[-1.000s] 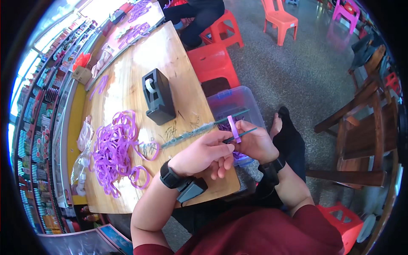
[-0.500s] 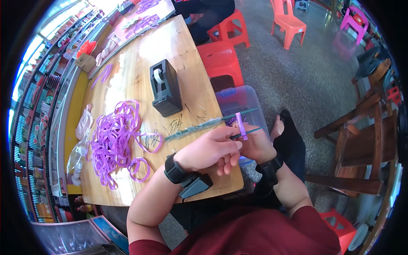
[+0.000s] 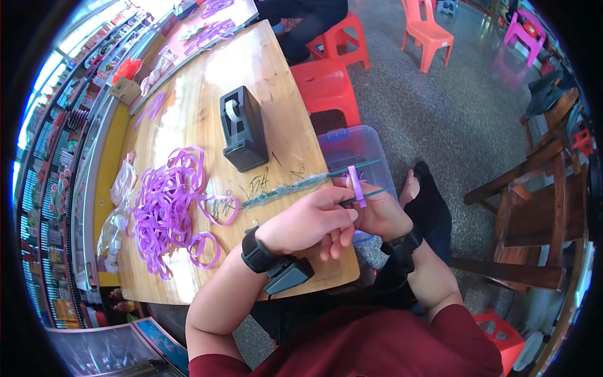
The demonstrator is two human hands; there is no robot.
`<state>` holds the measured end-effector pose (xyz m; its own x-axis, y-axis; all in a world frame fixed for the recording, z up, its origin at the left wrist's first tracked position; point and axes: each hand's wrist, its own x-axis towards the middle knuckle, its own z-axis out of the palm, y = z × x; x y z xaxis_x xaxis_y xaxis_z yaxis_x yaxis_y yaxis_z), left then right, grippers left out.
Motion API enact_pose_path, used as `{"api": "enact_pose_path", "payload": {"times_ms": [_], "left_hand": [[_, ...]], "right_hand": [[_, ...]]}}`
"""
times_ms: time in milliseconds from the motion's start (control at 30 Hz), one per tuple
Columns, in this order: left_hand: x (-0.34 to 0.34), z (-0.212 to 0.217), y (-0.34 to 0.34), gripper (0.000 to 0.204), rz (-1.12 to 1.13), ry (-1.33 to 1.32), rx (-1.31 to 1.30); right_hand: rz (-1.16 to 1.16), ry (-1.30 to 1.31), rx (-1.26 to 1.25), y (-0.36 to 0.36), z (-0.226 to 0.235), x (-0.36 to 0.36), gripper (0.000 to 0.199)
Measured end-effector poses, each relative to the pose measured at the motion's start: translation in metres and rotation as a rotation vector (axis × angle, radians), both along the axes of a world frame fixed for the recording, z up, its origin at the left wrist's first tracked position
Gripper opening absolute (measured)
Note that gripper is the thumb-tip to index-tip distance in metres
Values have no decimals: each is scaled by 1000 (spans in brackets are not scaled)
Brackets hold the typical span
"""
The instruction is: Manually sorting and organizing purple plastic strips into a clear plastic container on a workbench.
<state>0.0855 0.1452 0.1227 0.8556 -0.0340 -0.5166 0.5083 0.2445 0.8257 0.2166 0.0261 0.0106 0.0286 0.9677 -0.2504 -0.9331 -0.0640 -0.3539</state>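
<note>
My left hand (image 3: 309, 221) is closed, its thumb and fingers pinching a thin dark green stick (image 3: 375, 192) near the table's right corner. My right hand (image 3: 386, 215) curls round the same stick from the other side, its fingertips partly hidden. A short purple ribbon loop (image 3: 357, 187) stands upright between the hands, around or against the stick. Just beyond them, a second thin green stick (image 3: 370, 163) extends past the table edge. Clear wrapping with green inside (image 3: 289, 189) lies along its line on the tabletop. Black bands are on both wrists.
A heap of purple ribbon (image 3: 166, 213) lies on the wooden table (image 3: 195, 119), left of a black tape dispenser (image 3: 244, 132). A clear plastic bin (image 3: 361, 143) sits beside the table, near a red stool (image 3: 323, 85). A wooden chair (image 3: 540, 213) stands at right.
My right hand and wrist have shifted very slightly to the right. Both hands keep the same grip, and the purple loop is nearly still.
</note>
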Motion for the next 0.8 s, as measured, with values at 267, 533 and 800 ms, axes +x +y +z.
{"api": "enact_pose_path", "payload": {"times_ms": [267,533,800], "left_hand": [[0,1,-2,33,10,2,-1],[2,2,-3,34,-18,0,15],[2,4,-3,43,-20,15,73]], "right_hand": [[-113,-42,98,-5,-7,7,45],[-68,53,264,-5,8,9,65],[-439,-1007,-177,-39,25,17,43]]}}
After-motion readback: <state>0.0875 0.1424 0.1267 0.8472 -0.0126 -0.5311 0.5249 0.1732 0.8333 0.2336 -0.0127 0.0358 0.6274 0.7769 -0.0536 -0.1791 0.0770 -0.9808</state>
